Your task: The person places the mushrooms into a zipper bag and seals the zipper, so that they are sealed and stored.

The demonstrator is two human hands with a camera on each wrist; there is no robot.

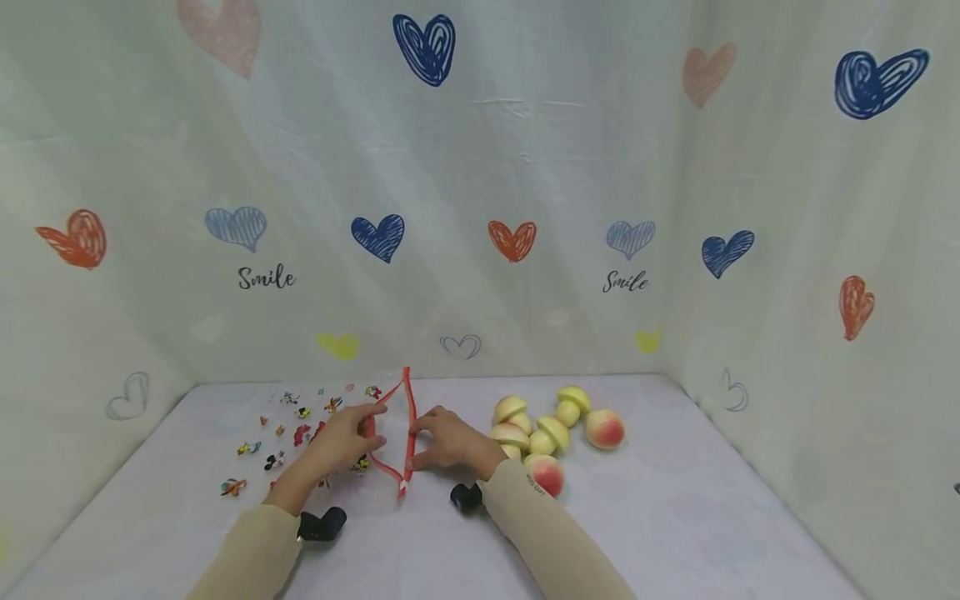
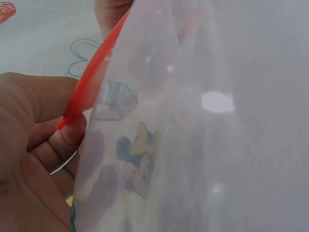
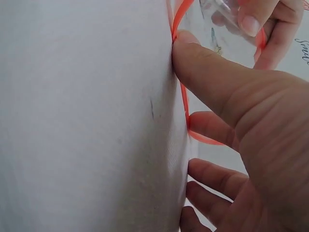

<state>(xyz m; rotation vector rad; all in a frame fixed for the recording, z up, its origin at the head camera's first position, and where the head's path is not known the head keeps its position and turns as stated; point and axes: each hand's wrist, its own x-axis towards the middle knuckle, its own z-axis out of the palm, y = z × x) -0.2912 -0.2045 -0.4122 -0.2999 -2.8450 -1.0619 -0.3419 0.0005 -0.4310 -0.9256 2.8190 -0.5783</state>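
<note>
Between both hands a clear plastic bag [image 1: 412,408] with red trim stands with its mouth spread apart. My left hand [image 1: 341,437] pinches the trim on one side; in the left wrist view the red strip [image 2: 91,72] passes between its fingers. My right hand [image 1: 450,439] holds the opposite side, its thumb [image 3: 203,60] and fingers spaced along the red edge [image 3: 185,99]. Through the bag's film [image 2: 203,159] a cartoon mouse figure [image 2: 137,164] shows blurred. Several small cartoon figures [image 1: 233,487] lie scattered around and left of the left hand.
Right of the right hand several pale yellow mushrooms [image 1: 553,433] sit clustered with two pink-blushed peaches [image 1: 604,428], one partly behind the right sleeve. Black devices [image 1: 322,525] are at the wrists. A heart-printed curtain [image 1: 465,292] stands behind the white-covered table [image 1: 675,500].
</note>
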